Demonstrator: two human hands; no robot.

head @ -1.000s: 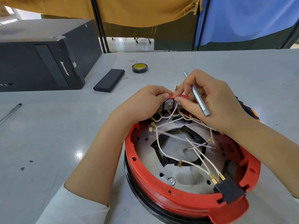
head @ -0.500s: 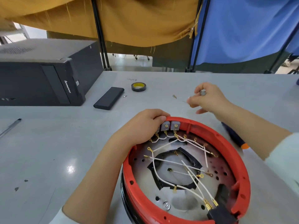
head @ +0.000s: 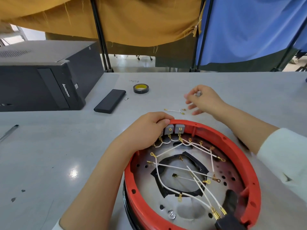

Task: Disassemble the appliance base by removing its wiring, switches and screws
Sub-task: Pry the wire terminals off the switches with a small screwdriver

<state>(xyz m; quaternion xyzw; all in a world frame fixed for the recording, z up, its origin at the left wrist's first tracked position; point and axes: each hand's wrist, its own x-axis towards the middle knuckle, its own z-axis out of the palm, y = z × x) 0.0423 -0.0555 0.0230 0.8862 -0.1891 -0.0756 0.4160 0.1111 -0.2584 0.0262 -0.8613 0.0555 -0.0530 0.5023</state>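
Bottom of the appliance base (head: 229, 141) is cut off by the frame edge, so I can't see its near rim or the whole black connector block (head: 228, 221). My left hand (head: 146, 130) covers the far-left part of the rim and the leftmost switch; fingers curl over the red rim, gripping it. My right hand (head: 203, 100) is blurred, raised above the table (head: 49, 155) beyond the base; fingers loosely spread, with a small grey metal thing (head: 198, 93) by the thumb that looks like a tool's end. I can't tell whether it's gripped. A dark shape under my right forearm is mostly hidden.

The base sits on the table at bottom centre-right, open side up: red plastic ring, black band beneath, perforated metal plate inside. Two grey switches (head: 174, 130) show at the far rim just beside my left fingers, brass terminals below them. White wires (head: 182, 168) with brass lugs criss-cross the plate over a black gasket-like ring (head: 159, 173). One loose short wire (head: 174, 110) lies on the table just past the rim, near my right hand.

Further off: tape roll (head: 141, 88), flat black case (head: 110, 101), computer tower (head: 41, 80), pen (head: 8, 133) cut off at left.
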